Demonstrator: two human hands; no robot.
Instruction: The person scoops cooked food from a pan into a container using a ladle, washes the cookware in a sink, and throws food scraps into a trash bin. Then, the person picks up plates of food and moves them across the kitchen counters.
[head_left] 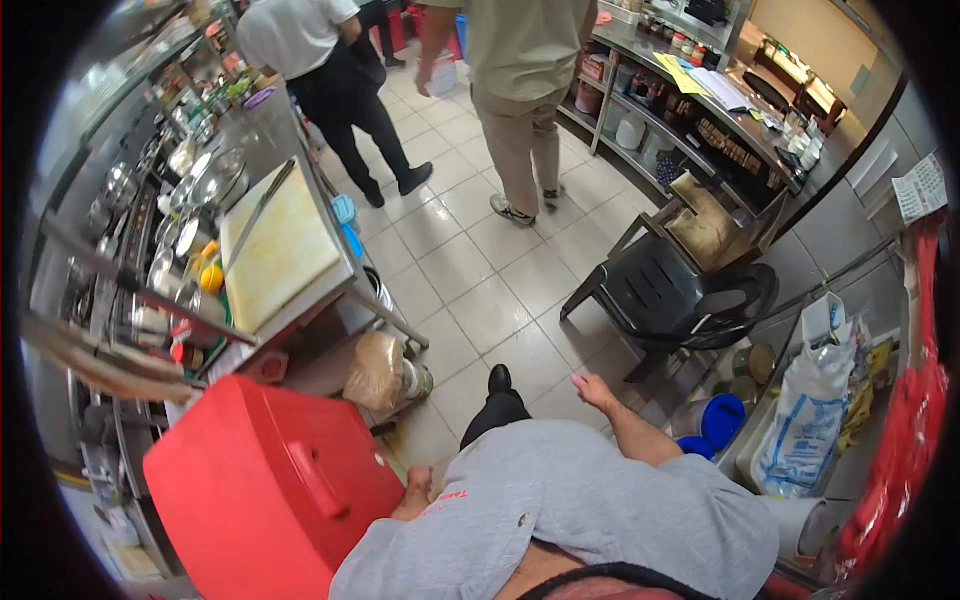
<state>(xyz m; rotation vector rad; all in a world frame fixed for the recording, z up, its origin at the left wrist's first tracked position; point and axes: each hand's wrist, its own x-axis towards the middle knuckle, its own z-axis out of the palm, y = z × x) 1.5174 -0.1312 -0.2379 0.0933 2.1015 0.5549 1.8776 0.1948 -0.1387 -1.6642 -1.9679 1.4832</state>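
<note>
My left hand point(416, 490) hangs low beside a large red cooler box point(225, 490) with a moulded handle on its side. A gap seems to lie between hand and box; the fingers are mostly turned away from view. Out in front of my body, over the tiled floor, is my right hand point(593, 389), fingers loosely apart and nothing in them. It is nearest to a black plastic chair point(650, 290). Past that arm, lower right, are containers with blue lids point(722, 420).
A cutting board point(285, 250) with a knife point(262, 210) lies on the left steel counter, near metal bowls point(220, 178). Two people point(515, 110) stand ahead on the tiled aisle point(470, 270). Shelving point(650, 145) and a white plastic bag point(808, 420) are on the right.
</note>
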